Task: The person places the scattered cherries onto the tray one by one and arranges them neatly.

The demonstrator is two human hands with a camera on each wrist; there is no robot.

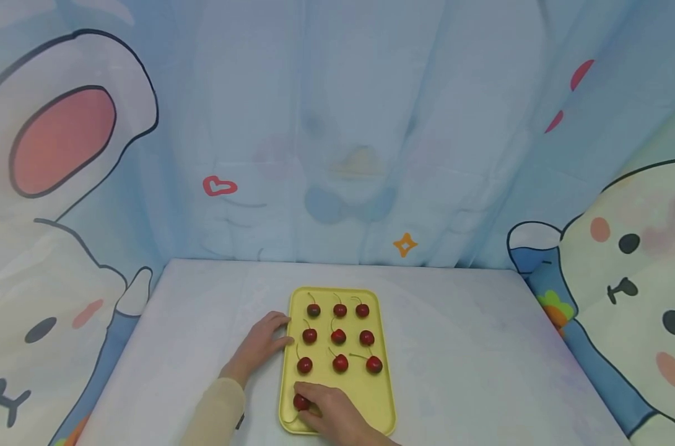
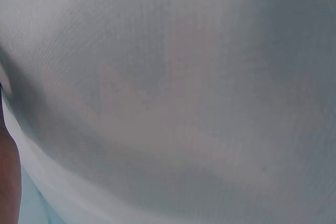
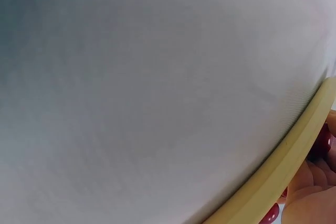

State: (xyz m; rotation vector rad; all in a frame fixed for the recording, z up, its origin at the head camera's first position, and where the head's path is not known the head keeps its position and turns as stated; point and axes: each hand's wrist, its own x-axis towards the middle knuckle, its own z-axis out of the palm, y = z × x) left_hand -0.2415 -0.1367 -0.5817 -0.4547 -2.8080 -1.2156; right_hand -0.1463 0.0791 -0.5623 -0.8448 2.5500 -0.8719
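A yellow tray [image 1: 365, 402] lies on the white-covered table in the head view. Dark red cherries with stems sit on it in three rows of three, among them a middle cherry [image 1: 338, 336] and a right-hand one [image 1: 373, 365]. Below these rows, at the tray's near left corner, my right hand [image 1: 337, 412] pinches another cherry [image 1: 301, 402] between thumb and fingers. My left hand [image 1: 257, 344] rests at the tray's left rim, its fingertips right at the edge. In the right wrist view, the tray's rim [image 3: 283, 166] partly hides the right hand [image 3: 312, 198] and the cherry [image 3: 323, 141].
White cloth [image 1: 454, 347] covers the table around the tray. A blue cartoon-printed curtain [image 1: 337, 93] hangs behind and along both sides. Mostly cloth [image 2: 173, 103] fills the left wrist view.
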